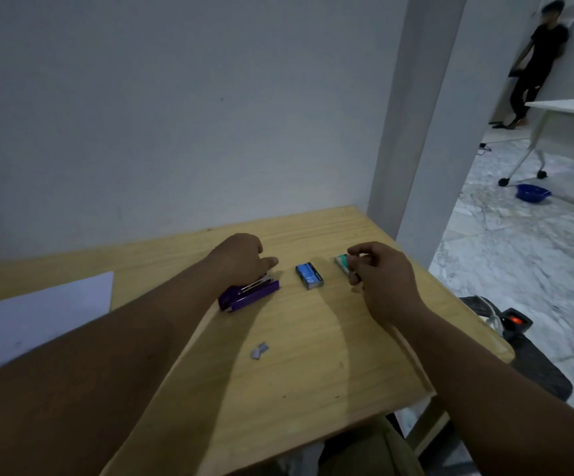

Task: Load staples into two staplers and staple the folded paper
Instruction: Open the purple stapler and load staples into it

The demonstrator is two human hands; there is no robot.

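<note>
Nearest the lens, a crumpled grey scrap [259, 350] sits on the pale wooden table [313, 372]. Further in, the glossy purple stapler [248, 293] lies hinged open, metal rail showing, with the left hand [241, 257] resting on its far end, fingers curled, thumb out. Just beside it, a blue rectangular staple box [309, 275]. Right hand [380, 273] has thumb and forefinger pinched together by a green staple box [342, 263]; what they pinch can't be made out. White sheet of paper [35, 317] lies flat, well left.
</note>
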